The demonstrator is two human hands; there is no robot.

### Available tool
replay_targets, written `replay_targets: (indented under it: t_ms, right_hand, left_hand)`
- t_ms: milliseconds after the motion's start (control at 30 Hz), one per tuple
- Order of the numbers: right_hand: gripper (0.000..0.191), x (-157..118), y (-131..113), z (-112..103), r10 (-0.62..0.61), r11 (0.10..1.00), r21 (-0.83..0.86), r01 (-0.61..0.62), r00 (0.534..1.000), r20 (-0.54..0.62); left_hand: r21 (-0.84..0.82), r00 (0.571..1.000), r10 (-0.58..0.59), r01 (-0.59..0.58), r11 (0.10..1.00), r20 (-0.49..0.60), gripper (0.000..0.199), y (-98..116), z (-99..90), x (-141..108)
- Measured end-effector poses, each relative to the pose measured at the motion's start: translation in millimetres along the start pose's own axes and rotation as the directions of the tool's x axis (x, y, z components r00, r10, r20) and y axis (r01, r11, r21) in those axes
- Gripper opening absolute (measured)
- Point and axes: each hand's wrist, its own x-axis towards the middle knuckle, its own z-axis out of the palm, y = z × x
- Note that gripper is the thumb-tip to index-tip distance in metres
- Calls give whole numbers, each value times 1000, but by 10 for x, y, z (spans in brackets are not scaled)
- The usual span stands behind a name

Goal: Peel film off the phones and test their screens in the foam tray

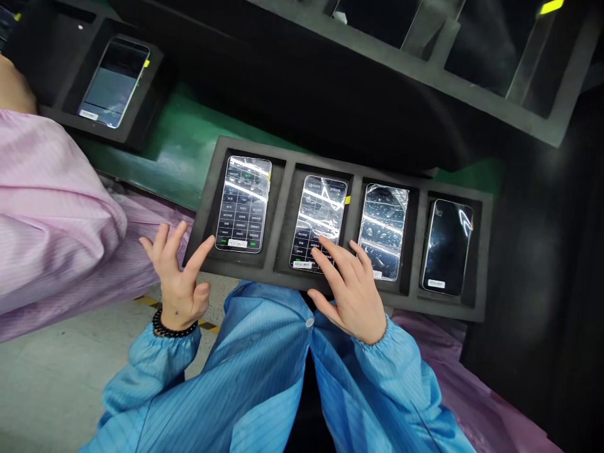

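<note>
With the right hand (352,292) spread flat, holding nothing, fingertips on the second phone (319,221) at the tray's (283,207) centre-left, and the left hand (179,277) open at its eight o'clock edge, a stray fingertip probably mis-taps the glare-hidden menu.

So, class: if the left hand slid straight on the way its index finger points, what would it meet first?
Probably the first phone: the left hand has its index fingertip at the foam tray edge, pointing up-right toward that phone's lower corner, though depth is unclear.
</note>
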Motion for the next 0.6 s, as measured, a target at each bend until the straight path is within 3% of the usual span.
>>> replay_targets:
  t_ms: [167,233,367,600]
  right_hand:
    - [42,10,-9,-25,-34,998,-41,37,997,72]
    - [41,9,-7,-26,-38,999,-28,39,998,51]
    - [48,-4,4,-7,-14,1000,3,14,1000,-23]
    - [62,-18,5,17,12,999,39,-10,998,-61]
  left_hand:
    - [24,998,34,-35,999,62,60,-10,11,7]
    - [24,998,37,-38,999,53,61,-16,11,5]
    - [3,1000,21,-21,1000,-23,65,-22,5,-3]
    - [7,999,17,-17,1000,-28,67,-19,7,-18]
